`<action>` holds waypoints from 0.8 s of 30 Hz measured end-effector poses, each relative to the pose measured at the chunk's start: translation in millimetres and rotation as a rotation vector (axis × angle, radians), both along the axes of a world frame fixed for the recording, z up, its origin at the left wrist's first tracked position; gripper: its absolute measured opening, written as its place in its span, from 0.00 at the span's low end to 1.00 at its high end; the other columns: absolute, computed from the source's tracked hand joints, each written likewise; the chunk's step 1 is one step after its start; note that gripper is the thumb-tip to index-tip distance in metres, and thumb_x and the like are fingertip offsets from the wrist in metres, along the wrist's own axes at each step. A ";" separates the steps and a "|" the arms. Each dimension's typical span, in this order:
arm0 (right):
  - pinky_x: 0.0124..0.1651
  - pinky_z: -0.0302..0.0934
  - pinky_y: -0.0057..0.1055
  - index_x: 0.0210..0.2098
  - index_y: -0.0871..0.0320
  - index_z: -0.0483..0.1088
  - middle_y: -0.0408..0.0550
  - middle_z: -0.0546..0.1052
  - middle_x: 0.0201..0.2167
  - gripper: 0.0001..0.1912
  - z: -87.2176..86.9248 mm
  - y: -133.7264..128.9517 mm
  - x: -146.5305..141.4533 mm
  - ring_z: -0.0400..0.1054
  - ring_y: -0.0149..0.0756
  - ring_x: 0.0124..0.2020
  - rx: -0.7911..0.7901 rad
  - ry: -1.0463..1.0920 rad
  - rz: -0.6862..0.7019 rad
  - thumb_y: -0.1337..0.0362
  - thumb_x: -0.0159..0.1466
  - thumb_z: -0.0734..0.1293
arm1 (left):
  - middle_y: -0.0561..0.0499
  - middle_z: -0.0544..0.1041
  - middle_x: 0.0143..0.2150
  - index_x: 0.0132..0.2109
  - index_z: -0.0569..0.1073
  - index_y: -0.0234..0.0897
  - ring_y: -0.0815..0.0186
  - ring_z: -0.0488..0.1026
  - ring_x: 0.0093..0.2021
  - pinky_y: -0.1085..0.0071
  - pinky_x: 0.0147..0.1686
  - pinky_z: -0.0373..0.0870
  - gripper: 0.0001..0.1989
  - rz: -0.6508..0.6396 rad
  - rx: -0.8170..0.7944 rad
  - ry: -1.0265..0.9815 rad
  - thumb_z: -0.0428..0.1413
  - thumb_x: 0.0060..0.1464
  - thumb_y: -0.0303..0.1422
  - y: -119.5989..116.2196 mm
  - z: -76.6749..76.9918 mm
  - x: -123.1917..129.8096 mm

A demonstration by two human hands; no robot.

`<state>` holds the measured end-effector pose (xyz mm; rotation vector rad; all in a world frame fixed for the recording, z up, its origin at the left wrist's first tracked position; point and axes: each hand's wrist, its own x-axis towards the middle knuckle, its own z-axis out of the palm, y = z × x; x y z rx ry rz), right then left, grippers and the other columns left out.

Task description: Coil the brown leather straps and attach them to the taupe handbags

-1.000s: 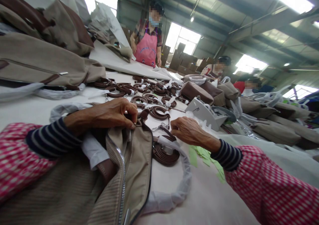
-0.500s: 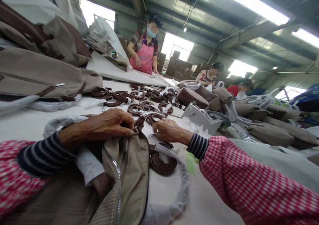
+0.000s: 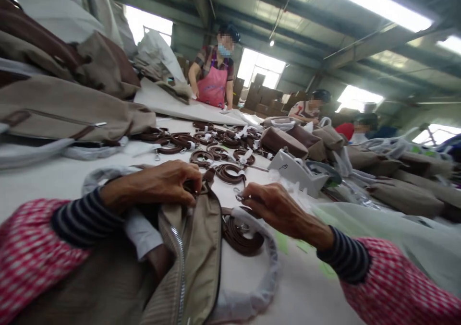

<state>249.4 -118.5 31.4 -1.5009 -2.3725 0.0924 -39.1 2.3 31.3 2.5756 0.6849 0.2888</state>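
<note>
A taupe handbag [image 3: 201,253] lies before me with its metal zipper [image 3: 180,262] undone. My left hand [image 3: 158,183] is closed on the bag's top edge, beside a brown end tab [image 3: 209,175]. Just right of that corner, the fingertips of my right hand [image 3: 273,205] pinch a small metal snap hook [image 3: 239,197]. Below it, a coiled brown strap [image 3: 243,238] rests on the table inside the loop of the bag's handle [image 3: 272,258], which is wrapped in white film. Whether the hook belongs to this coil, I cannot tell.
Several coiled brown straps [image 3: 201,158] lie beyond my hands on the white table [image 3: 173,164]. A white tape dispenser [image 3: 288,169] stands to the right, near piled bags [image 3: 406,195]. More bags [image 3: 68,104] are heaped on the left. A co-worker in a pink apron [image 3: 213,86] stands across the table.
My right hand has moved slightly right and down, drawing back from the bag's corner, and the metal hook shows more clearly at its fingertips. The left hand keeps its hold. The view has shifted slightly.
</note>
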 end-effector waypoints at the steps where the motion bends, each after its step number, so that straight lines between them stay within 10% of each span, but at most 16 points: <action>1: 0.35 0.50 0.28 0.40 0.59 0.74 0.43 0.74 0.27 0.06 -1.7 -1.7 0.3 0.64 0.30 0.28 -0.016 0.030 0.056 0.65 0.73 0.65 | 0.52 0.79 0.42 0.40 0.81 0.38 0.62 0.75 0.42 0.72 0.42 0.65 0.07 0.015 0.002 -0.003 0.64 0.55 0.35 -0.9 1.2 0.4; 10: 0.32 0.50 0.29 0.37 0.57 0.73 0.43 0.74 0.25 0.08 -12.2 -5.1 -22.9 0.66 0.32 0.26 -0.005 0.075 0.008 0.63 0.72 0.64 | 0.51 0.78 0.44 0.42 0.83 0.41 0.62 0.75 0.45 0.71 0.46 0.66 0.04 0.011 0.103 0.027 0.65 0.60 0.32 -5.8 -2.1 6.7; 24: 0.34 0.48 0.29 0.38 0.58 0.76 0.41 0.73 0.25 0.03 16.6 -12.4 -35.0 0.64 0.30 0.27 0.023 0.062 -0.098 0.68 0.68 0.69 | 0.44 0.73 0.44 0.43 0.76 0.36 0.59 0.70 0.39 0.63 0.39 0.63 0.06 0.017 0.528 0.168 0.54 0.69 0.29 -13.3 -34.9 18.3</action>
